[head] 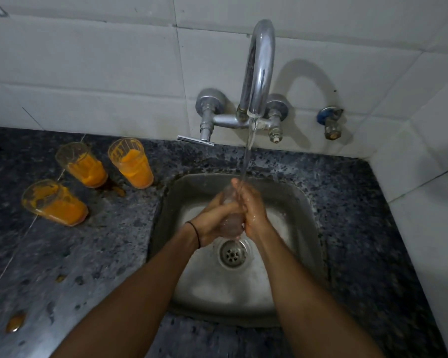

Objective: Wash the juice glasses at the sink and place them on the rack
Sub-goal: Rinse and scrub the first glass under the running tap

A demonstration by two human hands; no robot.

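Note:
A clear juice glass (230,223) is held over the steel sink (303,202), lying between both palms under the running water from the chrome tap (260,68). My left hand (212,223) wraps its left side and my right hand (252,210) grips its right side. Three dirty glasses smeared with orange juice stand on the counter to the left: one at the back (82,164), one beside it nearer the sink (131,162), and one closer to me (53,202).
The dark speckled granite counter (88,254) surrounds the sink, with orange juice drips (14,322) near its front left. A white tiled wall (88,60) rises behind, with a small valve (331,122) to the right of the tap. The drain (232,254) lies below my hands.

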